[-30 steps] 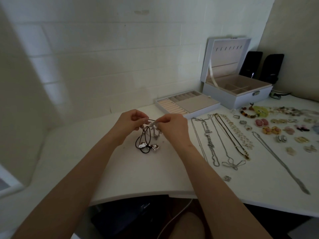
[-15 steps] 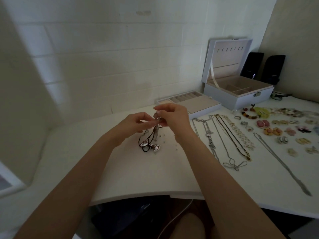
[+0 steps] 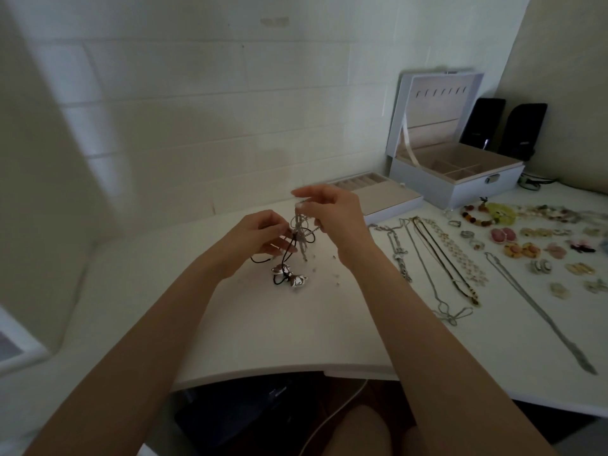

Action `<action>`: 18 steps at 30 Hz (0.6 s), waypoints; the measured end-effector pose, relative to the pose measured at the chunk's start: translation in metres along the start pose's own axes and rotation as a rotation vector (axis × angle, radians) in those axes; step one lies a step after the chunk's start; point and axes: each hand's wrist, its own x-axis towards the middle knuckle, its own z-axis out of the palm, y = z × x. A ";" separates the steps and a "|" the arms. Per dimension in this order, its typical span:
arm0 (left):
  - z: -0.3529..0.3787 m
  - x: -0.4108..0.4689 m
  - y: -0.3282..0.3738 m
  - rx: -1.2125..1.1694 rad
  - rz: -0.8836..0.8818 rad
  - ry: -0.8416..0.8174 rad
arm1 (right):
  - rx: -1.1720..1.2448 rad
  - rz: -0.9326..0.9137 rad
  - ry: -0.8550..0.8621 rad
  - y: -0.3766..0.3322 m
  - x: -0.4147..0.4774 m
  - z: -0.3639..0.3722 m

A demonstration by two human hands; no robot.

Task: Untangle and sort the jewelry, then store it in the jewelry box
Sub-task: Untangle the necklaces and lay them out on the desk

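Right hand (image 3: 334, 217) raised chain (image 3: 300, 243); left hand (image 3: 258, 233) pinches cord (image 3: 260, 261) — jewelry box (image 3: 477, 190) open.

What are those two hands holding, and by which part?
A tangle of necklaces. The right hand pinches the silver chain near its top; the left hand pinches the black cord beside the knot. The cord's pendants rest on the table.

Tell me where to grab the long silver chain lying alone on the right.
Pinch the long silver chain at its near, thicker tip, from above: it lies flat on the white table, and that end is clear of the earrings beside its far end.
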 end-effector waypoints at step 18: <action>-0.004 0.001 0.002 -0.059 0.007 0.118 | -0.054 0.018 -0.086 -0.003 -0.005 0.005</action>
